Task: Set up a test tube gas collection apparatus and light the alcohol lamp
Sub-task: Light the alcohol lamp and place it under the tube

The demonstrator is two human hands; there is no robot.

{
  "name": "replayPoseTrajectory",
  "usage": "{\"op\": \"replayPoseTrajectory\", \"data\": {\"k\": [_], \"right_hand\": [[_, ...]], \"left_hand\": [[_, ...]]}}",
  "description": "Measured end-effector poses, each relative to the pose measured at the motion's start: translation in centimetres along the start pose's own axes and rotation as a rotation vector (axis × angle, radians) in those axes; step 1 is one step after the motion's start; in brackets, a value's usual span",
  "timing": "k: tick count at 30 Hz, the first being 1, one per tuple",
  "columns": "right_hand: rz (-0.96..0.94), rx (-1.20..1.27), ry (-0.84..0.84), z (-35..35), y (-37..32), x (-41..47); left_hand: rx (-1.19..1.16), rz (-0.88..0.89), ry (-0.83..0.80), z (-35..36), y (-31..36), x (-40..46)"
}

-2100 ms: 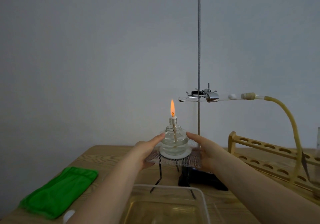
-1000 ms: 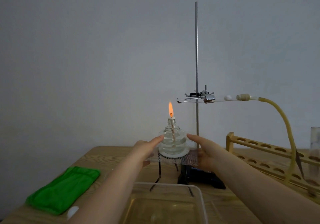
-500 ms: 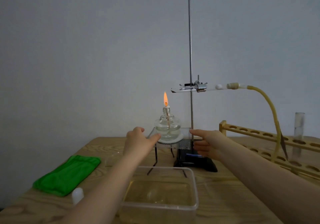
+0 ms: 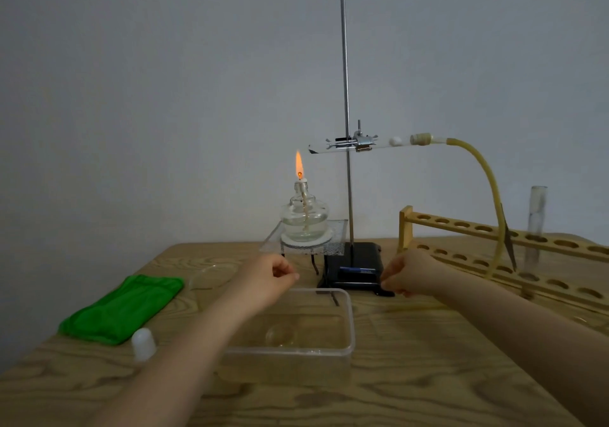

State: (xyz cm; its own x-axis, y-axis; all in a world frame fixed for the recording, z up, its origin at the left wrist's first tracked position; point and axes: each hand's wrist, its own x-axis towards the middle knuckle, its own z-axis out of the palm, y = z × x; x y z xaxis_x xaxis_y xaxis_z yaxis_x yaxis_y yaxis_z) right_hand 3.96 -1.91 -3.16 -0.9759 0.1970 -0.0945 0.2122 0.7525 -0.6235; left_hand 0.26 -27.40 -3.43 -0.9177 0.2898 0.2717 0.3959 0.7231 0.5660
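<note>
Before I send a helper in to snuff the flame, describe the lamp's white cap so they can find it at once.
Start at the wooden table and find the green cloth on its left side. Just at the cloth's near corner stands the white cap, beside the left forearm. It is the only small, opaque, dome-topped white piece there, unlike the flat cloth and the clear plastic tub to its right.
</note>
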Motion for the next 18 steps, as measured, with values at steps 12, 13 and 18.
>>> {"op": "replayPoseTrajectory", "data": {"k": [12,13,18], "right_hand": [[-0.098,-0.413,0.031,4.5,2.7,1.2],[-0.095,-0.436,0.033,4.7,2.7,1.3],[-0.096,-0.557,0.035,5.4,2.8,1.7]], "left_hand": [[0.044,0.013,-0.127,1.0,-0.3,-1.7],[0.046,0.016,-0.133,1.1,-0.3,-1.7],[0.053,0.02,-0.151,1.3,-0.7,-1.8]]}}
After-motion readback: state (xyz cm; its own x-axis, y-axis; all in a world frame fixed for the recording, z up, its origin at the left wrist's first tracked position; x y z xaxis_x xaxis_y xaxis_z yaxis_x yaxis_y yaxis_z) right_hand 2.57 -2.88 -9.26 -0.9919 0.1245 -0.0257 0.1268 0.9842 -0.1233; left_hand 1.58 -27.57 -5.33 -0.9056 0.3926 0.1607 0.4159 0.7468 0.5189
